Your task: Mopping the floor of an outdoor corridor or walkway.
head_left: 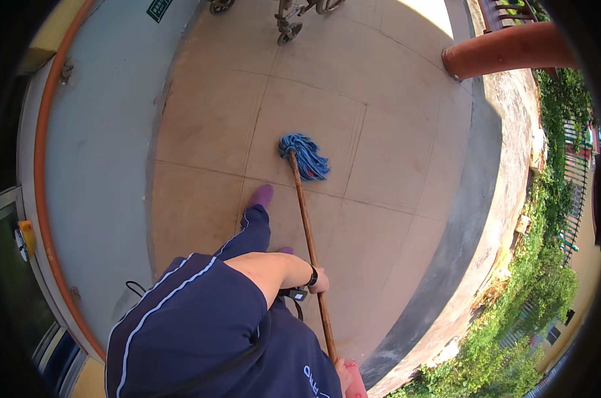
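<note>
A mop with a blue string head [305,158] rests on the tiled floor ahead of me. Its long wooden handle [305,215] slants back toward my body. Partway up the handle, my left hand [320,281] is closed round the wood; a black band circles that wrist. My right hand [344,375] grips the handle near its upper end at the lower edge, only partly in view. Against it lies something pink [357,381] that I cannot make out. My foot in a purple shoe [262,196] stands left of the handle.
A blue-grey wall [101,166] with an orange pipe [43,146] runs along the left. Wheels of a wheeled frame [289,32] stand at the far end. A red-brown post [513,53] rises at far right, beside a dark floor border [446,265] and greenery [506,325].
</note>
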{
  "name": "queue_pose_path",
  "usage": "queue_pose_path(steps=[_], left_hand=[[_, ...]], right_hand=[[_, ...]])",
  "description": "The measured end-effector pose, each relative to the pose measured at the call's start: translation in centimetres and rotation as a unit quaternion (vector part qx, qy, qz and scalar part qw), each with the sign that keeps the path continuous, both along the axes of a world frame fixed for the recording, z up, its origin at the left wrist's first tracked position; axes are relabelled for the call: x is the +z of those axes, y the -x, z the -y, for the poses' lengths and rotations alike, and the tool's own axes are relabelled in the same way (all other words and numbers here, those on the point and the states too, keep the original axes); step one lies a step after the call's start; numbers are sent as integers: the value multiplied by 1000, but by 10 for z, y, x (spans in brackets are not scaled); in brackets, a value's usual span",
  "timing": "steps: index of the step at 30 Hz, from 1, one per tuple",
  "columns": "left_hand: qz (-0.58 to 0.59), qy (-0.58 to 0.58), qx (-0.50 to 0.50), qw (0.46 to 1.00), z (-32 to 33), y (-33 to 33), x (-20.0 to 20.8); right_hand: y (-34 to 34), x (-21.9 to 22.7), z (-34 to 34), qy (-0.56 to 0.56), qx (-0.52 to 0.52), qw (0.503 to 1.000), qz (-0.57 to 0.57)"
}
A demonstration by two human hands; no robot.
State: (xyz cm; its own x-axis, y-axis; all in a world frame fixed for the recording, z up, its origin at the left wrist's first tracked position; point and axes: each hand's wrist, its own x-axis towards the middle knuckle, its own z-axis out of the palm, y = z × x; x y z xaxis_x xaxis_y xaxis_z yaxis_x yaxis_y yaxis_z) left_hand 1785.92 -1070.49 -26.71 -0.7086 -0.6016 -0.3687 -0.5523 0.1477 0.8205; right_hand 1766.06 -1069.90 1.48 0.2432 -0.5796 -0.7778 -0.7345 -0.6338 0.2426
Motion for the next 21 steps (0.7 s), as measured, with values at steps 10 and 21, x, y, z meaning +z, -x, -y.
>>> queue_pose_path(steps=[10, 21], left_hand=[[206, -47, 490, 846, -53, -375, -39], [206, -123, 617, 750, -99, -307, -27]], right_hand=[[-352, -173, 84, -122, 165, 955, 215], [-320, -177, 49, -224, 131, 939, 225]])
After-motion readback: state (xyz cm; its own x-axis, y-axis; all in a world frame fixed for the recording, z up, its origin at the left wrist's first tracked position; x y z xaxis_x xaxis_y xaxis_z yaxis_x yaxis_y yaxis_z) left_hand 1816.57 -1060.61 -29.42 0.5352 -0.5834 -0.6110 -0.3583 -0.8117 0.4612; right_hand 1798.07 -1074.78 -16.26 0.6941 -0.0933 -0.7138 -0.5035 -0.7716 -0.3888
